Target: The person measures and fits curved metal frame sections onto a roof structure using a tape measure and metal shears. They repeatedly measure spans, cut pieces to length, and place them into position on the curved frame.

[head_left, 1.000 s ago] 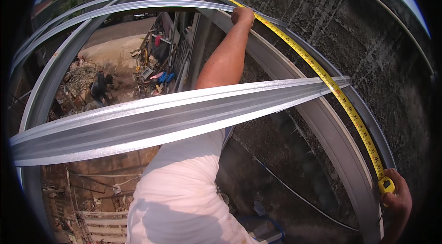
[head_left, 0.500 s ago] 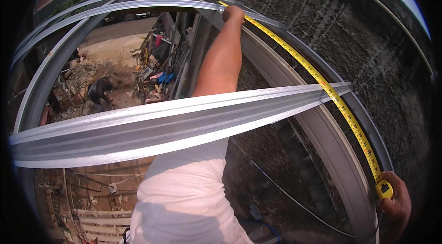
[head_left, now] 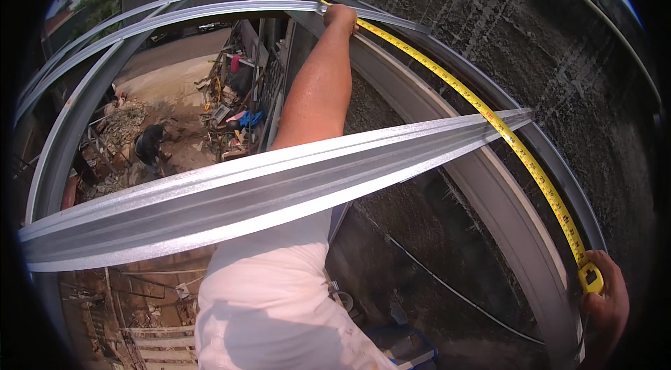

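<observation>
A tape measure (head_left: 590, 278) with a yellow case is gripped by my right hand (head_left: 608, 300) at the lower right. Its yellow blade (head_left: 451, 80) is pulled out along the wall-side beam. At the far end, my left hand (head_left: 340, 18) is closed around the blade next to the metal rails; the blade's very tip pokes out past the fingers. Under the blade, one end of a silver metal channel (head_left: 279, 188) lies across the wall-side beam (head_left: 514, 209). The channel spans to the left over my white-sleeved arm.
A dark rough wall (head_left: 559, 55) rises along the right. Two curved-looking metal rails (head_left: 231, 9) cross at the far side, meeting another beam (head_left: 70, 139) on the left. Far below, a bent-over person (head_left: 150, 146) stands on dirt beside rubble. Wooden slats (head_left: 164, 349) lie at lower left.
The view has shifted slightly, so my left hand appears a little further left and my right hand slightly lower. Both keep hold of the tape measure, its blade still stretched out.
</observation>
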`<action>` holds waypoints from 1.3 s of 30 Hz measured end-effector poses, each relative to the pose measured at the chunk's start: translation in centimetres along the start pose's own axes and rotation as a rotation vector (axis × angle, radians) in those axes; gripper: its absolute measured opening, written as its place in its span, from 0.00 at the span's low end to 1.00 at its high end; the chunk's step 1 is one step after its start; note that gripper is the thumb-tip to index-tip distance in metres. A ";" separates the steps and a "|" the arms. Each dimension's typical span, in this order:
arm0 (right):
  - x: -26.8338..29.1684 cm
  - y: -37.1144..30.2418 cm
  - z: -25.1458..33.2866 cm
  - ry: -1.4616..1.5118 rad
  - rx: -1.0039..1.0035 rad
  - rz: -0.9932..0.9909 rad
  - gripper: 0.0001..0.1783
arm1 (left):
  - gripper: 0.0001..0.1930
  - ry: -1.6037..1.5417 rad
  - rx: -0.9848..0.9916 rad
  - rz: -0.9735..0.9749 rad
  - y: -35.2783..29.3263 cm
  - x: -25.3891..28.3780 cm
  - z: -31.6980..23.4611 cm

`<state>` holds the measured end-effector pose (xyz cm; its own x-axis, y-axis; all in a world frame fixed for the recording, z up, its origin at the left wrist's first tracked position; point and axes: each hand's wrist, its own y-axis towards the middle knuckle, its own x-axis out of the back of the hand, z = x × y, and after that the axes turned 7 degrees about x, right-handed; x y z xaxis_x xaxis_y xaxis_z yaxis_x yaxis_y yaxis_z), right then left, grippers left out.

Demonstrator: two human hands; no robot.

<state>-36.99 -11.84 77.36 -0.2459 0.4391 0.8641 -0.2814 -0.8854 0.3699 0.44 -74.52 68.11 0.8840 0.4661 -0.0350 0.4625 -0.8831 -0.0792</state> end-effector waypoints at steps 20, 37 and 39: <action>0.7 0.1 -2.2 -0.242 0.091 0.168 0.41 | 0.09 -0.198 0.071 0.056 -1.1 -1.4 0.8; 0.8 0.3 -2.1 -0.245 0.167 0.152 0.39 | 0.12 -0.442 -0.138 0.248 -5.1 0.5 -2.1; 0.8 -0.8 -2.9 -0.148 0.184 0.098 0.39 | 0.14 -0.575 -0.233 0.302 -8.2 1.4 -4.8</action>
<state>-39.61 -10.37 76.77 -0.1214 0.3348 0.9344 -0.0857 -0.9414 0.3262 -1.77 -66.86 73.46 0.8298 0.0951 -0.5498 0.2607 -0.9373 0.2314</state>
